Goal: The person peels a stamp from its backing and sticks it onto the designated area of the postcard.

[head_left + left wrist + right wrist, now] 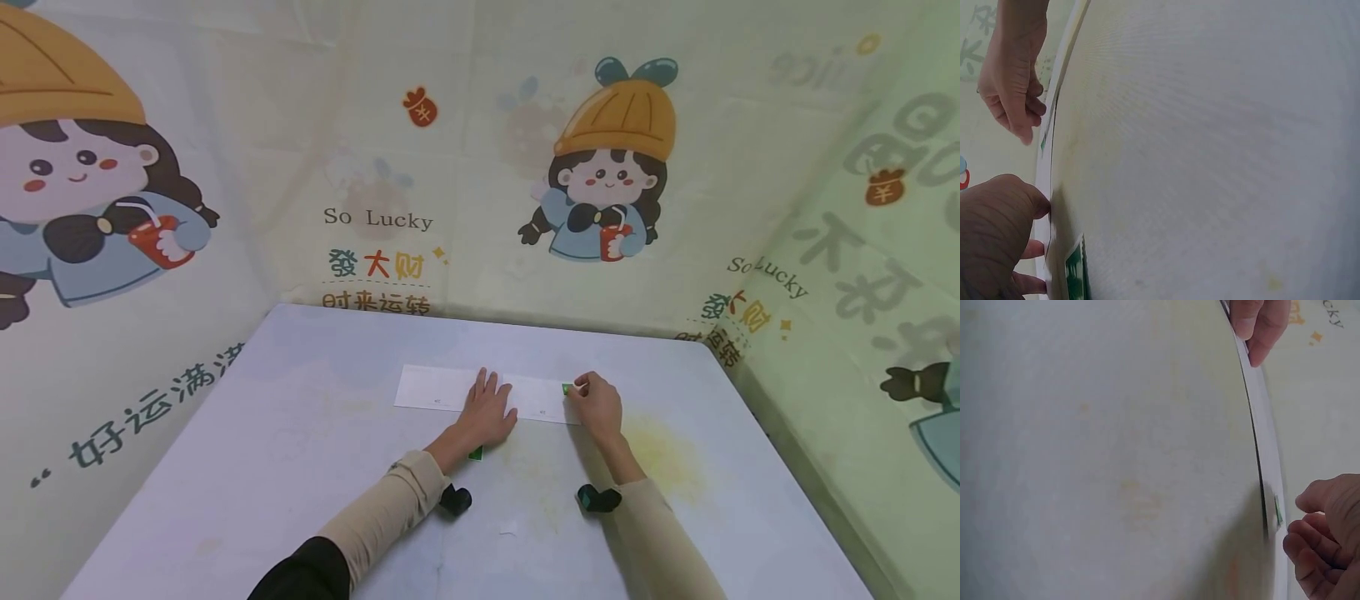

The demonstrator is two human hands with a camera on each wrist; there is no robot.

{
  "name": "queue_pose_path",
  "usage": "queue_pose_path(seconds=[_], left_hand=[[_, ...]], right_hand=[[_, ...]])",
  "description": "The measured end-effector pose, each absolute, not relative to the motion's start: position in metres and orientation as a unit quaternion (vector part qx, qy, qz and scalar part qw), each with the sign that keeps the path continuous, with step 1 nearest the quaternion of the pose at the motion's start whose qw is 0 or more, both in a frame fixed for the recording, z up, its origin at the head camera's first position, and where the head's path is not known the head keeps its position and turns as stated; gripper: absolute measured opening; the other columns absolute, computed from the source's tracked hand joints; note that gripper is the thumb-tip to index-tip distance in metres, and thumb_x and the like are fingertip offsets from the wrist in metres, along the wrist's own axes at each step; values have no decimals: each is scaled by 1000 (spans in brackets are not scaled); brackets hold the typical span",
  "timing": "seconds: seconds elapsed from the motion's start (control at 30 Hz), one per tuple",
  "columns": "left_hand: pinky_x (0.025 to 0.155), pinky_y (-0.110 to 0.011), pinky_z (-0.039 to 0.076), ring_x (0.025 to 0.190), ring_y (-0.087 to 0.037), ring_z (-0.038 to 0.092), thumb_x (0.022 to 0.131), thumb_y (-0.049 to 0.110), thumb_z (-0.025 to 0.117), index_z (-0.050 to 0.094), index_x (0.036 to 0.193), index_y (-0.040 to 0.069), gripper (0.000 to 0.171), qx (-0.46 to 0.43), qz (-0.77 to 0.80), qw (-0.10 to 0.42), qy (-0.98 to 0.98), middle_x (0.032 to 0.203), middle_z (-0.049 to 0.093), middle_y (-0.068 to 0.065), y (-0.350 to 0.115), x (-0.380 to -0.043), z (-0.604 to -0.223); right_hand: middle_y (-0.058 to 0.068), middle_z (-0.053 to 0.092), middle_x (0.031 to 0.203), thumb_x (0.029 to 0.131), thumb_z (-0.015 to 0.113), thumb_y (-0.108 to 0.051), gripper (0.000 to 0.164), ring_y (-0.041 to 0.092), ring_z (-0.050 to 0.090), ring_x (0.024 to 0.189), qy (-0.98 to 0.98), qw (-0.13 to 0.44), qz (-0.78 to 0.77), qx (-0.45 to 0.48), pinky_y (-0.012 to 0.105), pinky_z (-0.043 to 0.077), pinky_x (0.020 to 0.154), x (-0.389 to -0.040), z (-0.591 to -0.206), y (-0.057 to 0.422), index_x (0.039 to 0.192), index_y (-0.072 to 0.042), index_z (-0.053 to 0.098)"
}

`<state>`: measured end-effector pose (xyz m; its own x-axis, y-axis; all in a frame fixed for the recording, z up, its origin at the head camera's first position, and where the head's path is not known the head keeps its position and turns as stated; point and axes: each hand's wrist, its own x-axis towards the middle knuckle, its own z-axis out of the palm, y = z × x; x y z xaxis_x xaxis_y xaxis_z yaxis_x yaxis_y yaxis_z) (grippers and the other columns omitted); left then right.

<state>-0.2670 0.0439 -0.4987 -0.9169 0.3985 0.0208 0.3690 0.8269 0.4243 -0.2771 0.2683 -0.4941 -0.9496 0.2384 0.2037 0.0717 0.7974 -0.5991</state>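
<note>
A long white sheet of paper (423,387) lies flat towards the far part of the table, with small printed marks near its front edge. My left hand (490,410) rests on its middle, fingers spread and straight. At the paper's right end sits a small green stamp (566,389). My right hand (597,406) is beside this stamp with fingers loosely bent; the right wrist view shows thumb and fingertips just off the green stamp (1278,511), holding nothing. Another green stamp (1075,270), with a scalloped white border, lies on the table near my left wrist, partly hidden in the head view.
The white table (300,467) ends at a patterned cloth backdrop (480,183) with cartoon figures and lettering. Dark wrist devices (455,501) show below both forearms. A yellowish stain (663,458) marks the tabletop to the right.
</note>
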Motion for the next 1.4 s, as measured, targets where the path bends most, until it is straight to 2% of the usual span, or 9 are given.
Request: queue_pose_path(seconds=[0.13, 0.27, 0.43, 0.63, 0.87, 1.4], left_hand=[[124, -53, 20, 156, -41, 9, 105, 33, 52, 45, 152, 4, 56, 200, 217, 34, 955, 165, 26, -24, 44, -268, -500], [124, -53, 19, 156, -41, 9, 105, 33, 52, 45, 152, 4, 56, 202, 218, 35, 954, 165, 26, -24, 44, -267, -500], [124, -53, 20, 156, -42, 10, 105, 33, 52, 45, 152, 3, 55, 204, 213, 32, 955, 164, 27, -25, 44, -267, -500], [123, -53, 22, 156, -43, 11, 106, 33, 51, 46, 151, 3, 55, 207, 205, 28, 956, 163, 28, -25, 43, -266, -499], [123, -52, 22, 156, -42, 11, 106, 33, 51, 45, 152, 3, 55, 204, 205, 30, 957, 164, 28, -25, 44, -265, -499], [123, -53, 22, 155, -43, 13, 105, 32, 52, 46, 151, 2, 55, 213, 203, 20, 955, 163, 29, -26, 42, -265, -500]], right_hand=[[20, 69, 99, 96, 68, -19, 29, 33, 63, 86, -941, 122, 308, -74, 43, 52, 75, -273, -492, 268, 113, 5, 66], [28, 67, 116, 96, 66, -21, 41, 43, 62, 108, -955, 100, 276, -41, 54, 50, 92, -268, -490, 268, 124, 9, 62], [35, 56, 137, 98, 66, -26, 57, 51, 50, 128, -975, 73, 212, 7, 60, 42, 106, -263, -488, 265, 137, 13, 53], [31, 29, 161, 103, 58, -37, 74, 50, 25, 149, -987, 8, 160, 27, 67, 30, 114, -260, -489, 262, 153, 11, 32], [30, 16, 165, 107, 49, -39, 75, 47, 12, 154, -986, -38, 151, 59, 70, 20, 116, -257, -491, 261, 156, 11, 23], [28, 13, 166, 109, 42, -43, 77, 46, 8, 155, -984, -61, 141, 94, 68, 11, 120, -254, -494, 259, 158, 11, 17]])
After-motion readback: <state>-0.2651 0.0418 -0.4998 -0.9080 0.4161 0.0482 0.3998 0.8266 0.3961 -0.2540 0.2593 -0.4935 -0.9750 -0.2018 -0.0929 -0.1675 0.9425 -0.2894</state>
